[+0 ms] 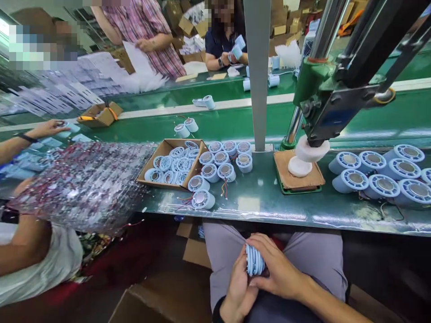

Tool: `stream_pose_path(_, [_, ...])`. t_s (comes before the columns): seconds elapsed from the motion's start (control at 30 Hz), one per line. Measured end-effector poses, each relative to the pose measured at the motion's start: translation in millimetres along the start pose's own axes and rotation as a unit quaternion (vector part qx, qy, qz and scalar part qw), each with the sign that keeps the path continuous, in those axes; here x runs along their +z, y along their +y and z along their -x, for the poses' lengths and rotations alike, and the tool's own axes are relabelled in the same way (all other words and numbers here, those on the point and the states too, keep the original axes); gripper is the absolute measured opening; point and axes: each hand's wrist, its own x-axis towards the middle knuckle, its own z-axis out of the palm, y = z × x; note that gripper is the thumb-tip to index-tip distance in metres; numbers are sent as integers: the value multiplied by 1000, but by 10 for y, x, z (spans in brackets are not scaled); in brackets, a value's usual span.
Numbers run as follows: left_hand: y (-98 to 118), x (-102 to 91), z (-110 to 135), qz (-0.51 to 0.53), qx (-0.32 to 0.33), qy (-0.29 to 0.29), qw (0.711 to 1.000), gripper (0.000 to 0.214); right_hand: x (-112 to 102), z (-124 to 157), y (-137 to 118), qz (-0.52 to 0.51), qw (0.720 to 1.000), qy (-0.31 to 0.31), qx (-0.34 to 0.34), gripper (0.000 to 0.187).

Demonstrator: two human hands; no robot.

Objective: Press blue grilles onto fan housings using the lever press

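Down on my lap, both hands close around a small stack of pale blue round grille discs (254, 260). My left hand (239, 282) cups the stack from the left and below. My right hand (278, 269) wraps over it from the right, fingers curled on the edges. On the green bench in front of me stand several pale blue cylindrical parts (215, 172) with metal centres and coloured wires, next to a cardboard box (148, 170) filled with more blue grille discs.
A hand press (311, 130) with a white head stands on a brown pad (296, 179). More blue cylinders (380, 177) lie at the right. A co-worker's arm (23, 251) at the left sits behind a glittery wire bundle (84, 184). Cardboard boxes (161, 296) lie under the bench. Other people work across the conveyor.
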Motion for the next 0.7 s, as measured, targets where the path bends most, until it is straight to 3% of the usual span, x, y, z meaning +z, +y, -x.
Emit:
stream_pose_path(0.17, [-99,-68,18,-11,-21,-10,1000,22,65,70,31,4,1000,-21,20,88])
stream_pose_path(0.5, [-43,-216,-21,23,-103,-39,994,14,-13,6,22,-1,998,-57,28,68])
stream_pose_path(0.7, [37,-219,34,26,-98,-40,994,48,47,5,22,-2,996,-81,29,65])
